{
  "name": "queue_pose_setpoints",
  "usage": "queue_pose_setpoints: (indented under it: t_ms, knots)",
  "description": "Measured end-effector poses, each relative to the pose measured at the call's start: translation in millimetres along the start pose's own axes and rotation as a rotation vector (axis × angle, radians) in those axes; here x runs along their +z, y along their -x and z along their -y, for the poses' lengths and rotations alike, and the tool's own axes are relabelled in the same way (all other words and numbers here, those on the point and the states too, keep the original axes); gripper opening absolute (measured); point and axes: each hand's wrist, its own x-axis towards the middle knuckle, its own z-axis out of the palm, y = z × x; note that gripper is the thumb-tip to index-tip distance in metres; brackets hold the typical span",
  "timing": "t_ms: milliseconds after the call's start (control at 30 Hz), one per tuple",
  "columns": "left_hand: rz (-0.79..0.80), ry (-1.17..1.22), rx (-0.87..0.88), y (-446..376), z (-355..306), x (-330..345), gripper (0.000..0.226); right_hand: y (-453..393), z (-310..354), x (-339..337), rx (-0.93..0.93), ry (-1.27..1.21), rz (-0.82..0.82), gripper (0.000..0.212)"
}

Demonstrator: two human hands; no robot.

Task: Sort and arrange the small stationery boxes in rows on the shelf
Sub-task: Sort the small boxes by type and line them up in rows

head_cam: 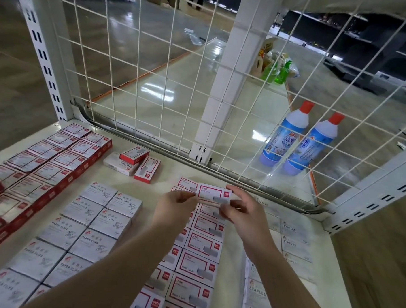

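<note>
Both bare forearms reach up and forward from the bottom of the view, converging toward the middle. The left hand (171, 207) is raised with its fingers (188, 198) curled, pinching the left end of a small box (213, 193). The right hand (242, 210) sits just beside it, thumb on top and fingers tucked under the box's right end. Wrists near each other, apart.

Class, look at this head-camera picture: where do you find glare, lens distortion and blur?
Head view: bright glare patches lie on the glossy floor behind the wire grid; the wide lens bows the shelf post and grid lines; small print on the staples box, held by the left hand and right hand, is blurred.
</note>
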Motion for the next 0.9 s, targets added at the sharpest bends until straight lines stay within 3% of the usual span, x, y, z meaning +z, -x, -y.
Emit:
queue_pose_setpoints:
  t_ms: [167,467,667,800,900]
  knots:
    - [-0.019,-0.112,0.086,-5.2,-5.8,0.8,0.01,2.8,-9.9,-0.5,-0.088,0.138,0.018,0.044]
    - [0.002,-0.262,0.165,-17.2,-3.7,5.7,0.019,-9.2,-15.3,-11.5,-0.125,0.199,0.034,0.034]
    - [0.008,-0.672,0.262,-26.2,4.9,-3.1,0.034,-32.3,-9.0,-16.6,-0.133,0.422,-0.07,0.022]
    - [0.013,-0.877,0.329,-29.3,8.1,-13.5,0.033,-42.0,-4.8,-12.9,-0.078,0.535,0.001,0.013]
    - [0.071,-0.905,0.319,-32.8,9.3,-17.7,0.033,-45.7,-4.8,-10.8,-0.032,0.582,0.056,0.011]
